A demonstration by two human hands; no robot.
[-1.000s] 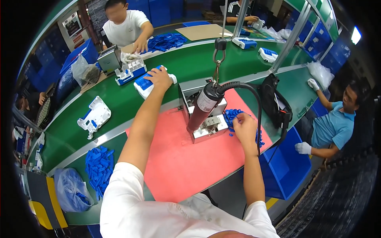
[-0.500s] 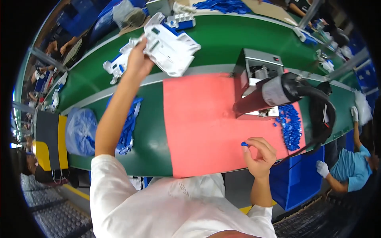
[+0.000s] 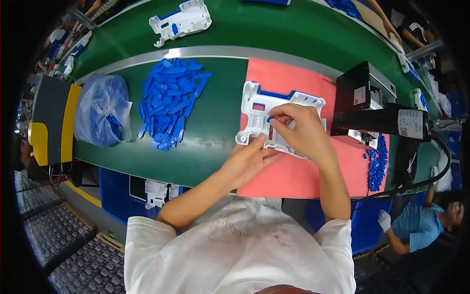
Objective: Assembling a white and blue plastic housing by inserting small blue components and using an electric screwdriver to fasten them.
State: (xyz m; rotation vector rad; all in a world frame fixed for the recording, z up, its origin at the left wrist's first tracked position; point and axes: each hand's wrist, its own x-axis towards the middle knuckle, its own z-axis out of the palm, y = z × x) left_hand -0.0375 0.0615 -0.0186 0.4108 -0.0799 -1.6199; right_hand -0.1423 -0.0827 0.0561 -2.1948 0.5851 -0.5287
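Note:
A white plastic housing point(image 3: 255, 121) with a blue edge strip and several slots lies over the red mat point(image 3: 220, 190), its inner side up. My left hand point(image 3: 247, 164) grips its near left edge, thumb on top and fingers underneath. Over the housing's middle, my right hand point(image 3: 306, 128) pinches a small blue plastic piece point(image 3: 270, 119) between thumb and forefinger, close to a slot. Whether the piece touches the housing I cannot tell.
Right of the housing stands a metal bench machine point(image 3: 353, 93) with a black cylinder point(image 3: 382, 120) alongside. Small blue pieces point(image 3: 377, 169) are heaped beyond it. Long blue strips point(image 3: 169, 100) and a plastic bag point(image 3: 102, 110) lie left. Another housing point(image 3: 181, 22) sits on the green conveyor.
My left hand has brought the housing from above the conveyor down to the mat. My right hand has moved up and left with the small blue piece to the housing. The view has shifted.

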